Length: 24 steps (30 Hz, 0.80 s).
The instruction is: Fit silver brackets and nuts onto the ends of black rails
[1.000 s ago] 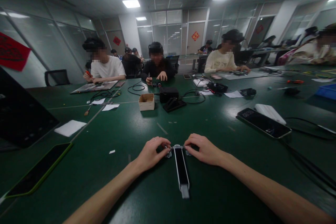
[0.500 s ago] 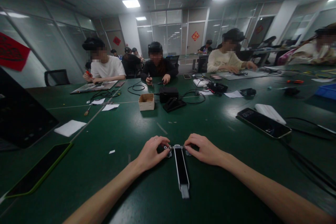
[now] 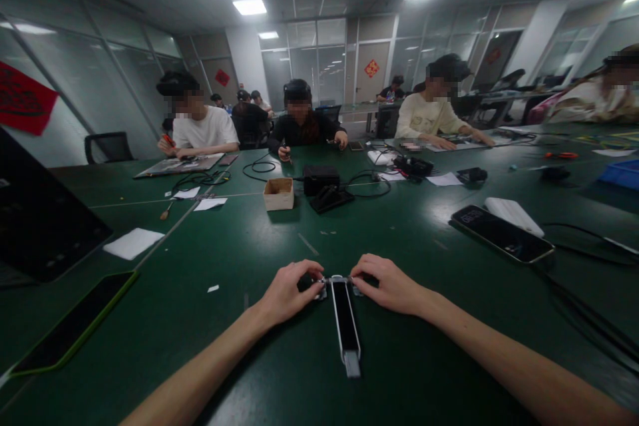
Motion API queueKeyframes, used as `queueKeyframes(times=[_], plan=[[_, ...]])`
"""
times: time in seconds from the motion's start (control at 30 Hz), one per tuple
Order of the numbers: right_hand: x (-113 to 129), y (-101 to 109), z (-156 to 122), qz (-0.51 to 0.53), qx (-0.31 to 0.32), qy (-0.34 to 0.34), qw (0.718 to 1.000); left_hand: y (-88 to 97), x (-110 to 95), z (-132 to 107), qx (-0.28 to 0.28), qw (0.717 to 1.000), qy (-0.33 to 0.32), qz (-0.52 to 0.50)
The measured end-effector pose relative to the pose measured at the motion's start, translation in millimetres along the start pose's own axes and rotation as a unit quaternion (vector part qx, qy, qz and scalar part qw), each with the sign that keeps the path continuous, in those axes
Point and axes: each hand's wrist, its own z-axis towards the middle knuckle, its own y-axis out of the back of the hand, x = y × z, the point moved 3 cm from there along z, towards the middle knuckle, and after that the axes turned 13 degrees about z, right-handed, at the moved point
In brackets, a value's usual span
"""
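Observation:
In front of me on the green table lies a long narrow strip device [image 3: 346, 319], black in the middle with a white-silver frame and a pale tab at its near end. Its far end meets a small metallic crosspiece [image 3: 338, 279] whose two sides reach toward my fingers. My left hand [image 3: 293, 289] pinches the left end of this crosspiece between thumb and fingertips. On the opposite end, my right hand [image 3: 387, 285] is closed in a similar pinch. The fingers partly cover both ends, so their exact shape is hidden.
Ahead stand a small cardboard box [image 3: 278, 195] and a black device [image 3: 322, 181] with cables. A dark phone [image 3: 502, 233] rests beside a white power bank [image 3: 514, 215] at right. Leftward are a green-edged phone [image 3: 74, 323] and a white pad [image 3: 133, 243]. Several people sit across the table.
My left fingers have shifted slightly on the crosspiece's end; the strip device and my right hand stay put. Across the table, the person in black has moved one hand to the side.

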Motion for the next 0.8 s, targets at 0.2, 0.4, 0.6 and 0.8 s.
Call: queueKeyframes(times=[0.2,0.4,0.6,0.8], plan=[[-1.0,0.4,0.1,-0.003,-0.002,0.009,1.0,-1.2,1.0,-0.4,-0.001,1.0,-0.012,-0.021],[-0.8,0.7,0.1,-0.004,0.001,-0.002,1.0,1.1,-1.6,-1.2,-0.004,0.999,-0.035,-0.018],[-1.5,0.1,-0.5,0.0,0.0,0.006,1.0,2.1,-4.3,-0.3,-0.015,0.999,-0.037,-0.016],[0.2,0.9,0.0,-0.004,-0.001,0.005,1.0,-1.1,-1.0,0.1,-0.01,1.0,-0.004,-0.006]])
